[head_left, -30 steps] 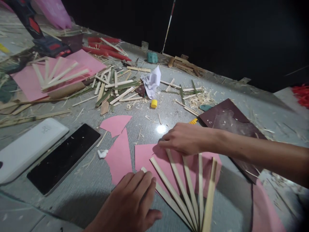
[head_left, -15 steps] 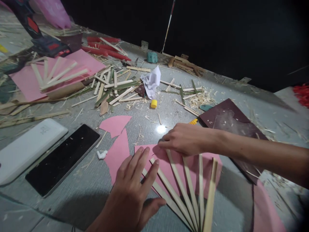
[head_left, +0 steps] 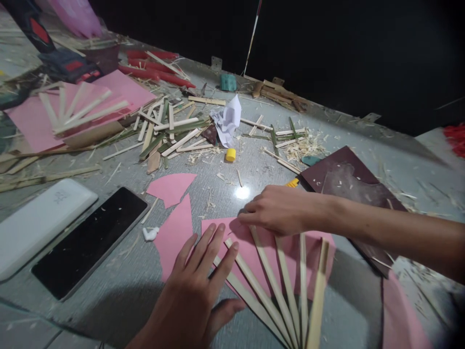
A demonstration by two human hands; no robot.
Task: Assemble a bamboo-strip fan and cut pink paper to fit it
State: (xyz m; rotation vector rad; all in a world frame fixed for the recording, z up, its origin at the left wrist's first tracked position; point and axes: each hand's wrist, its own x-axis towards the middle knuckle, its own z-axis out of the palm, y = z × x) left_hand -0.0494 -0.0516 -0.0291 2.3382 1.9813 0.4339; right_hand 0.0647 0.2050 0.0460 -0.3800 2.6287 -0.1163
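Observation:
A fan of several bamboo slats (head_left: 279, 286) lies spread over a pink paper sheet (head_left: 247, 247) on the grey table. My left hand (head_left: 196, 286) lies flat with fingers stretched out, pressing the left edge of the pink paper and the leftmost slat. My right hand (head_left: 279, 209) reaches in from the right, fingers curled down on the paper's top edge and the slat tips. A cut-off pink strip (head_left: 174, 232) lies just left of my left hand.
A black phone (head_left: 90, 240) and a white power bank (head_left: 39, 218) lie at the left. Loose bamboo sticks (head_left: 170, 133), crumpled white paper (head_left: 227, 121), a yellow cap (head_left: 230, 154), brown sandpaper (head_left: 345, 182) and another slat fan on pink paper (head_left: 72, 114) lie further back.
My left hand slid forward from the near edge onto the pink paper and leftmost slat, its fingers spreading. My right hand has stayed in place.

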